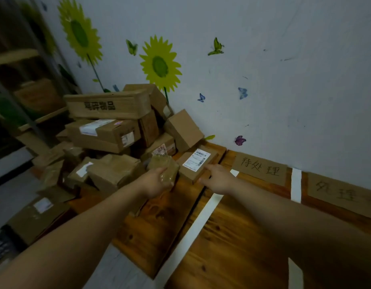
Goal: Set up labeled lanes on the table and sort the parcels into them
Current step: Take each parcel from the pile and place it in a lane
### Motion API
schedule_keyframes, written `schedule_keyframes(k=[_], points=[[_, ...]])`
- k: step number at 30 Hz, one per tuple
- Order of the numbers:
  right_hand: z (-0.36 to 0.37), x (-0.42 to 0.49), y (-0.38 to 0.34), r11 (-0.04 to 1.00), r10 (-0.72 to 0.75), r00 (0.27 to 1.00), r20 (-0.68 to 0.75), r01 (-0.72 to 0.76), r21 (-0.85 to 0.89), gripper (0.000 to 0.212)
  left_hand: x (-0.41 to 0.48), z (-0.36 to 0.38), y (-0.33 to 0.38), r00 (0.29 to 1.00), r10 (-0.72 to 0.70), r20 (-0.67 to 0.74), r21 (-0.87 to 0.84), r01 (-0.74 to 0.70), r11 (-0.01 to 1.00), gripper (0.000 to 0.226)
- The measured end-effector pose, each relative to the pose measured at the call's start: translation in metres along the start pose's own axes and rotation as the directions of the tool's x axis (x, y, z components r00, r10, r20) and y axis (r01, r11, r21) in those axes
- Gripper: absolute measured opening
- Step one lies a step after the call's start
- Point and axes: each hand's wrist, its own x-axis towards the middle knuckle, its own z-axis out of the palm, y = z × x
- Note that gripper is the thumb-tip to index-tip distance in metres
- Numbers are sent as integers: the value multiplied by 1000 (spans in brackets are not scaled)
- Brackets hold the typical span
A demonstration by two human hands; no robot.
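Both our arms stretched forward over the table [232, 236]. Our left hand [157, 182] curled round a parcel [164, 163] at the pile's [109, 132] edge. Our right hand [219, 180], fingers straight, touched the box [198, 163] near the wall.

I read "易碎物品" printed in dark characters on the side of the long box [107, 105] atop the pile. On the desk [232, 236], a cardboard sign [260, 168] against the wall says "待处理" in handwriting. A second cardboard sign [343, 192] shows "处理" before the frame cuts it. The shipping label [196, 159] on the flat box [187, 174] carries a barcode, its print too small for me.
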Motion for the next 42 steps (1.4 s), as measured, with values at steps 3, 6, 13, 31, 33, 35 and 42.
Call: schedule_keyframes(k=[3, 6, 13, 31, 33, 35, 42], points=[[2, 26, 5, 998, 19, 1000, -10, -18, 68, 66, 43, -6, 10, 998, 63, 16, 14, -63, 998, 65], [9, 48, 12, 991, 62, 998, -10, -60, 116, 66, 83, -3, 17, 982, 178, 66, 93, -184, 978, 52], [58, 110, 21, 969, 237, 972, 9, -237, 73, 66, 199, 19, 8, 940, 274, 202, 341, -330, 880, 51], [95, 133, 15, 895, 418, 909, 9, -410, -176, 48, 264, 30, 14, 850, 61, 522, 535, -382, 754, 47], [95, 133, 15, 875, 481, 877, 19, -481, 52, 47, 263, 33, 15, 831, 78, 551, 493, -400, 772, 44], [92, 129, 17, 799, 541, 841, -6, -512, 315, 53, 259, 37, 18, 820, 94, 564, 481, -419, 770, 43], [77, 119, 23, 631, 620, 756, -210, -322, 706, 69, 252, 37, 25, 818, 149, 556, 377, -408, 831, 43]])
